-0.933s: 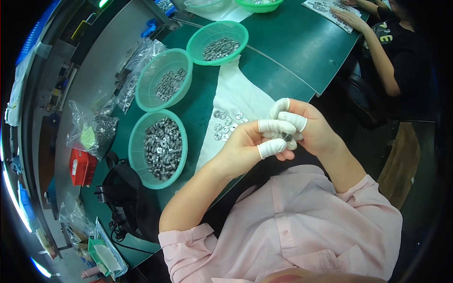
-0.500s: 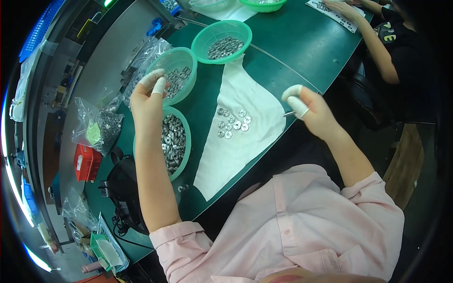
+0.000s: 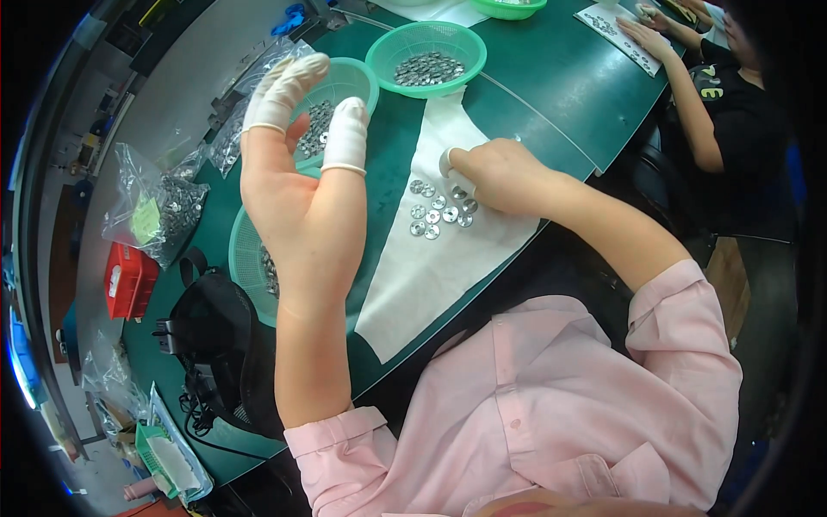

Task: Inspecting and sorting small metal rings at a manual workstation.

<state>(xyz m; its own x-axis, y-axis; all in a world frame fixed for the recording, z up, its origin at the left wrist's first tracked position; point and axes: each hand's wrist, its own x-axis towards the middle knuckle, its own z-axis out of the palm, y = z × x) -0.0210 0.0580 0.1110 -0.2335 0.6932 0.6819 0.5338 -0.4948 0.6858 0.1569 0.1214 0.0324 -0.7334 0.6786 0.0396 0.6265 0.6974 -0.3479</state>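
Head view, left hand [image 3: 297, 207] raised, fingers spread

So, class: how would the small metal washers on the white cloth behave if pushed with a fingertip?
The washers look flat and thin, so they would probably slide, not roll. The white cloth may drag them. The right hand rests beside them.

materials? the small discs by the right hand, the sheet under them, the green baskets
Discs: likely metal, bright silvery, flat rings that glint with a dark centre hole.
Sheet: looks like soft white cloth or non-woven wipe, matte, with an uneven cut edge lying limp on the table.
Baskets: apparently moulded plastic, pale green, with fine mesh walls and a solid rim.
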